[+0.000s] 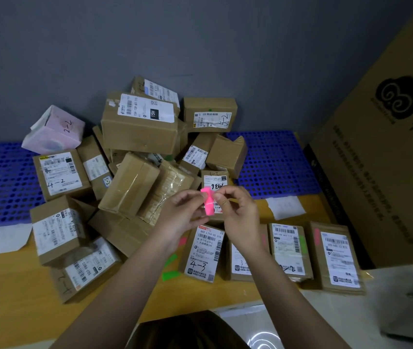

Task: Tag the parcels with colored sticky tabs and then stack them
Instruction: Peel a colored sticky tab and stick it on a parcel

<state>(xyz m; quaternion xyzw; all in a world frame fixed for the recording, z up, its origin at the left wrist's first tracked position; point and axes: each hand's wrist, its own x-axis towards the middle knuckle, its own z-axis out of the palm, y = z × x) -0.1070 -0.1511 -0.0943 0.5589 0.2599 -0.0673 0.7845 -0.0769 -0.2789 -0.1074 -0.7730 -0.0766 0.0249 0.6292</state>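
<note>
Hands: I'm seeing two, both raised over the parcels. My left hand (pixel 185 212) and right hand (pixel 238 217) are meeting at a pink sticky tab strip (pixel 208 201).
Left fingers: curling in and pinching the pink strip's left edge, thumb and forefinger closing on it.
Right fingers: pinching too, thumb and forefinger tips sitting on the strip's upper right edge, other fingers curling loosely.
Pink strip: hanging upright between the two pinches, its lower end poking out below the fingertips, held in the air above the small box marked 936 (pixel 215 183).
Row of flat parcels: I'm counting four lying side by side near me: the 4-3 parcel (pixel 204 253), one half hidden under my right wrist (pixel 242 263), the third parcel (pixel 289 250) and the far-right parcel (pixel 336 258).
Tabs already on the row: pink ones are showing on the 4-3 parcel's left side and the far-right parcel, a green one on the third.
Loose green tabs: two lying on the wooden table (pixel 11 285), just left of the 4-3 parcel, around (pixel 170 268).
Pile: a jumble of brown boxes, maybe a dozen, can't count exactly, plus one pink box marked 2-2 (pixel 54 132).
Blue mats: two perforated blue mats (pixel 276 162) under the heap.
Big carton: one large printed carton (pixel 381 159) leaning in on the right.
</note>
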